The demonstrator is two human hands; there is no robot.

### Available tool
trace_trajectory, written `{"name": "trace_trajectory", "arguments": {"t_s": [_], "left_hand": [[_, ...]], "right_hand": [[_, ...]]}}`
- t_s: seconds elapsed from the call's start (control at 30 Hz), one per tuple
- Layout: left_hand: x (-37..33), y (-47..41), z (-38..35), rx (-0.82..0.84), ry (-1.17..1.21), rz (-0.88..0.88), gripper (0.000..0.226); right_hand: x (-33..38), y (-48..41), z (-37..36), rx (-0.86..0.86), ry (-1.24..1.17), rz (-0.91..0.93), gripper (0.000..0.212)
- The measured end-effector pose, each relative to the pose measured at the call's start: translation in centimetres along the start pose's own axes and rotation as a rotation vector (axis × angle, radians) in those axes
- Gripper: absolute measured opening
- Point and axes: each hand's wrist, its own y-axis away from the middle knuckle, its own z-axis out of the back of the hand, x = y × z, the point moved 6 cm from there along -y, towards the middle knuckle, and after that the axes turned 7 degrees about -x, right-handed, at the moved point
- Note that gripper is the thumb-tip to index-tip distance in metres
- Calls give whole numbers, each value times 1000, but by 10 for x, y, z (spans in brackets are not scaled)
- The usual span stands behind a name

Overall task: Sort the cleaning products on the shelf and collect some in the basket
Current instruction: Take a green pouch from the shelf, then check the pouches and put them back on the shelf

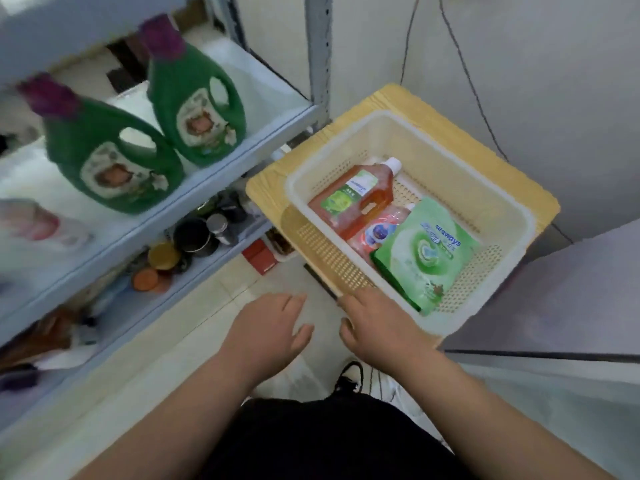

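Watching the feed, I see the left hand (273,336) open and holding nothing. The right hand (377,327) is open too, at the near corner of the white perforated plastic basket (381,117) on a yellow wood-grain table (460,150). Three products lie inside: a green pouch (426,251) reading "seaways", a pink pouch (377,230) and an amber bottle (353,199). Two purple-capped green jugs (114,161) stand on the shelf (270,81) beyond.

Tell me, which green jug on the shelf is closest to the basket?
The right-hand green jug; it stands nearer the basket, while the left-hand green jug sits farther away.
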Motion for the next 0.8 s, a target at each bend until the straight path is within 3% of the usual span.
{"name": "trace_trajectory", "arguments": {"t_s": [0.17,0.5,0.67,0.8], "left_hand": [[86,136,-20,-26,16,302,60],[228,489,-61,-178,145,890,56],[264,615,-86,-226,233,1185,57],[293,673,-98,-260,320,1321,55]], "right_hand": [[130,2,-49,138,155,361,41],[480,53,-182,310,248,934,42],[606,87,-236,414,268,1098,43],[676,91,-263,456,316,1192,42]]}}
